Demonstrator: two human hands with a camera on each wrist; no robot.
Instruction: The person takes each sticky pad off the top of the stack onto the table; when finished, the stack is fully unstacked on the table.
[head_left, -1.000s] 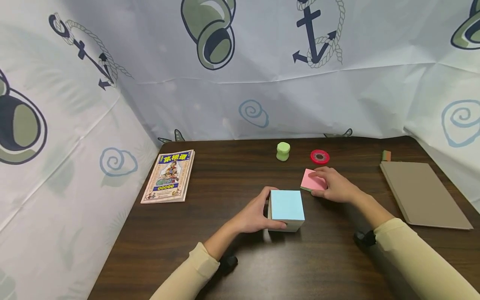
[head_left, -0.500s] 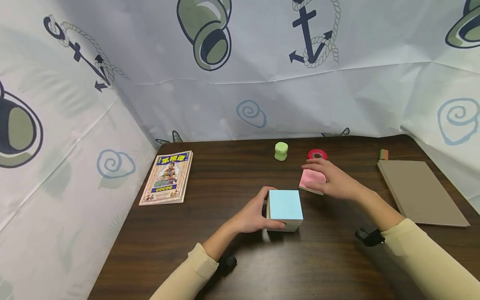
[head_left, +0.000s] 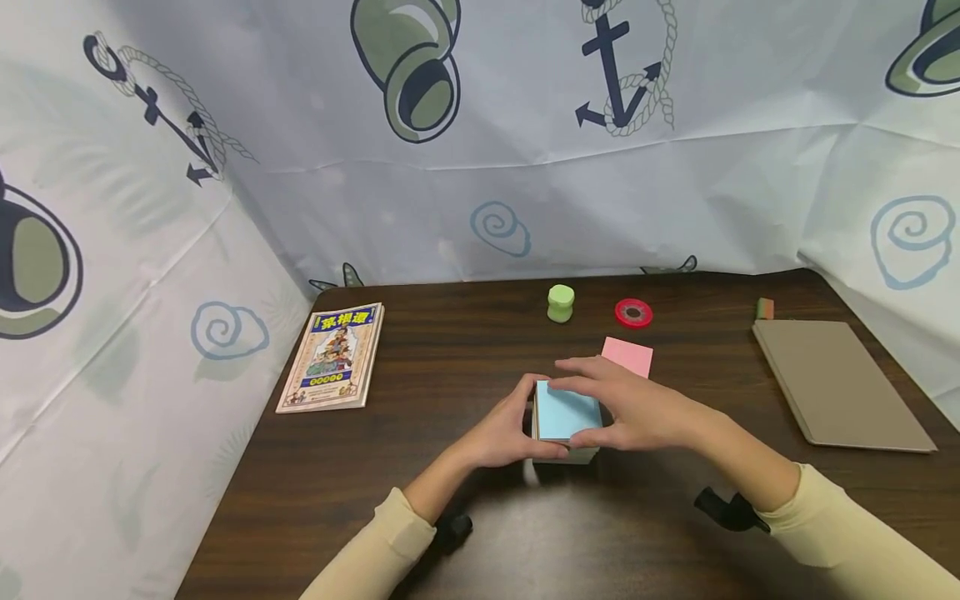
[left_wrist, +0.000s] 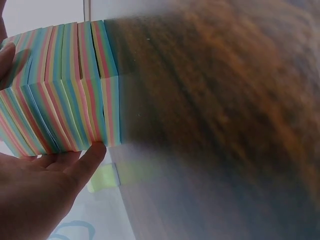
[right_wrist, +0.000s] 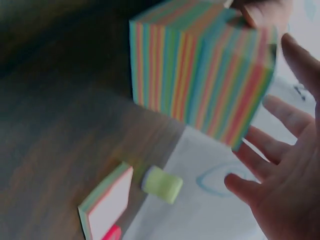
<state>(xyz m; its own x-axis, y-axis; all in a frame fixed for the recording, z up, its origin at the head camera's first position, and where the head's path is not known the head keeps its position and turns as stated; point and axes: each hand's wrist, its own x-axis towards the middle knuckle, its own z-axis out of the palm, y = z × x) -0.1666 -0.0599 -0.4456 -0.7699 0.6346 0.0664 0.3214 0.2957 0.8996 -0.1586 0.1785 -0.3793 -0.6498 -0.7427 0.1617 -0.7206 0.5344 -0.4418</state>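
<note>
A tall block of sticky notes (head_left: 567,412), blue on top and striped in several colours along its sides, stands on the dark table. My left hand (head_left: 502,429) grips it from the left, thumb on the near side and fingers at the far side. Over its right part reaches my right hand (head_left: 630,408), fingers spread and thumb near the front edge. In the right wrist view those fingers (right_wrist: 272,145) lie close to the block; contact is unclear. Just behind the right hand lies a smaller pink-topped sticky note pad (head_left: 628,355), partly covered by that hand.
At the back stand a light green waisted piece (head_left: 560,303) and a red ring-shaped item (head_left: 633,313). A book (head_left: 332,358) lies at the left. A grey-brown folder (head_left: 840,383) lies at the right, with a small green-and-orange block (head_left: 765,309) behind it.
My right hand has let go of the pink-topped pad and moved left and nearer, over the tall block. The left hand keeps its grip in the same place.
</note>
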